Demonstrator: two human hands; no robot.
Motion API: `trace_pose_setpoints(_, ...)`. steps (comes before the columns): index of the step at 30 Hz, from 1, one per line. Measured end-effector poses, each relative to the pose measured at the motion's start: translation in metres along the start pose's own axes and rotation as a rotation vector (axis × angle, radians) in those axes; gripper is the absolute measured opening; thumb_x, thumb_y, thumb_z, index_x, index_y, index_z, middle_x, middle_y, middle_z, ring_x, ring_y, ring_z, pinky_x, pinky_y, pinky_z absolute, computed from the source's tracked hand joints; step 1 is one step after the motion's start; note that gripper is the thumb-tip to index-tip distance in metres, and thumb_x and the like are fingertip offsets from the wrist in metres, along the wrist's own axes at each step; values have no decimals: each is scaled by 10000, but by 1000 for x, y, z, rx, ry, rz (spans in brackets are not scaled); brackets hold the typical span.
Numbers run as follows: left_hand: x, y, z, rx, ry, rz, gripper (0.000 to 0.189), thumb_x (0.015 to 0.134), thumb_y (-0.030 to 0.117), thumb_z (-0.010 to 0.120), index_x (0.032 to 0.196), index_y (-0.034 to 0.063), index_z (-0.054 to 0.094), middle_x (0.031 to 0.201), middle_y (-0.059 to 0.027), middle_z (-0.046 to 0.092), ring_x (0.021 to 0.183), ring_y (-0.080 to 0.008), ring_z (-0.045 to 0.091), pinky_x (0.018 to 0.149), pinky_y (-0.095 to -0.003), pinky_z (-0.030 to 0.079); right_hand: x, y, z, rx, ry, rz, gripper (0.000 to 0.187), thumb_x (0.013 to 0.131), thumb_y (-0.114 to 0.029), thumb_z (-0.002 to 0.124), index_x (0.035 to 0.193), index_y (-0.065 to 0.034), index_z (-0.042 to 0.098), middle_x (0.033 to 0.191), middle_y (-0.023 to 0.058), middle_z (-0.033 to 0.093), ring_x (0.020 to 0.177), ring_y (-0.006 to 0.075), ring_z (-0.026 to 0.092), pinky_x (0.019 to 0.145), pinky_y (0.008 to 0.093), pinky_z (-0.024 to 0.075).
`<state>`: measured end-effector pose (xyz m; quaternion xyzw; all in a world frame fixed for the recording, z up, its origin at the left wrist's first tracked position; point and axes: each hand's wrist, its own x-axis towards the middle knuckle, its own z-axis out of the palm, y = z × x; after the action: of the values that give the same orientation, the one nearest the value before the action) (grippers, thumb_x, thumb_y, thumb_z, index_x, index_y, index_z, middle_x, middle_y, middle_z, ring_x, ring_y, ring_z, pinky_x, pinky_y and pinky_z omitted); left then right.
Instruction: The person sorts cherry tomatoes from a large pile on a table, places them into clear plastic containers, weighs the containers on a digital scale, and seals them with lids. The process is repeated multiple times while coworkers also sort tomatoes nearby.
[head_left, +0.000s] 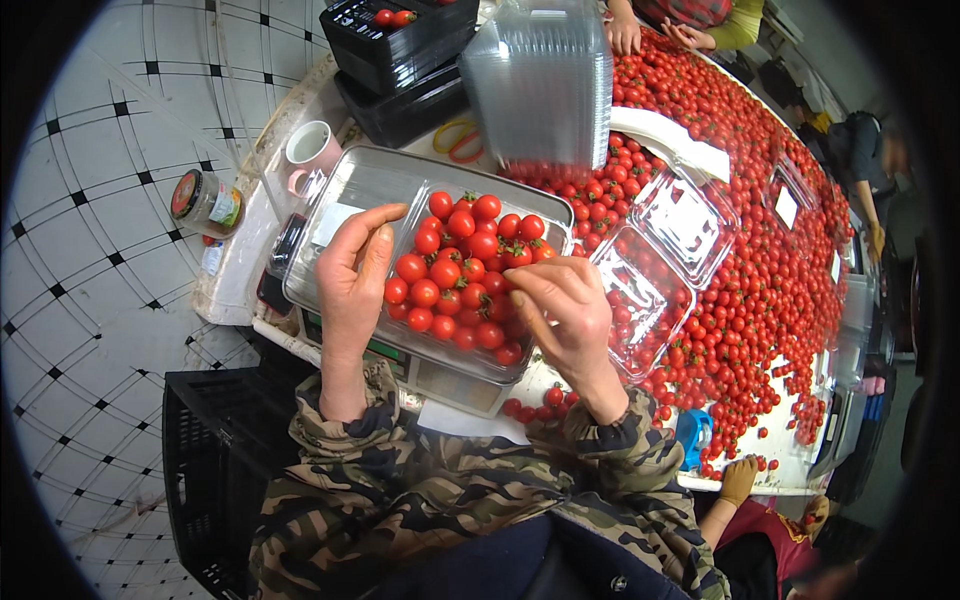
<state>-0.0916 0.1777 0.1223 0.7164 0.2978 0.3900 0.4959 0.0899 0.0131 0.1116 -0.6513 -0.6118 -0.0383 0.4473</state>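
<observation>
A metal tray (360, 169) lies on a scale before me, and a clear plastic clamshell filled with cherry tomatoes (446, 274) rests in it. Over the tray's left part is my left hand (356, 262), its thumb and fingers apart with nothing between them. My right hand (566, 311) reaches over the right side of the tomatoes, fingertips bent down at them; whether it grips one is hidden. An open, transparent clamshell (656, 270) lies on loose tomatoes to the right of my right hand.
Loose cherry tomatoes (750, 300) cover much of the table. A tall stack of clear containers (544, 90), black crates (397, 45), scissors (459, 142), a pink mug (311, 150) and a jar (210, 204) stand around the tray. A blue tape dispenser (691, 435) sits lower right. Co-workers' hands (622, 31) are beyond.
</observation>
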Motion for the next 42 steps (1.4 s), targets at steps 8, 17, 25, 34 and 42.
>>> trace_pose_setpoints(8, -2, -2, 4, 11, 120, 43, 219, 987, 62, 568, 1161, -25, 669, 1106, -87, 707, 1031, -143, 645, 914, -279, 490, 20, -16, 22, -136, -177, -146, 379, 829, -172, 713, 1203, -138, 661, 1245, 43, 625, 1178, 248, 564, 982, 421, 422)
trace_pose_setpoints(17, -3, -1, -2, 84, 170, 34, 217, 978, 76, 584, 1151, -18, 673, 1083, -94, 714, 977, -143, 656, 873, -277, 502, 0, -10, 0, -89, -240, -177, 280, 817, -157, 742, 1092, -121, 709, 1172, 37, 670, 1196, 250, 567, 994, 432, 418)
trace_pose_setpoints(25, 5, -26, -48, 548, 508, -27, 291, 922, 141, 630, 1162, -20, 657, 1115, -184, 688, 1005, -324, 662, 895, -393, 506, -50, -2, -26, -46, 15, 131, 376, 747, 26, 750, 1114, -48, 717, 1091, 94, 677, 1008, 261, 622, 835, 362, 495)
trace_pose_setpoints(34, 0, -55, -76, 1070, 422, -277, 538, 917, 340, 611, 1333, 7, 538, 1224, -235, 613, 1117, -407, 597, 928, -481, 484, -76, -4, -17, 221, 36, 486, 333, 882, 32, 653, 1208, -29, 685, 991, 108, 708, 795, 158, 686, 693, 278, 540)
trace_pose_setpoints(42, 0, -60, -102, 774, 601, -261, 586, 955, 356, 591, 1391, -22, 491, 1271, -271, 592, 1183, -410, 567, 1007, -441, 431, -100, 3, -23, 233, 44, 553, 234, 887, 44, 641, 1101, -4, 721, 826, 91, 717, 664, 114, 666, 597, 254, 506)
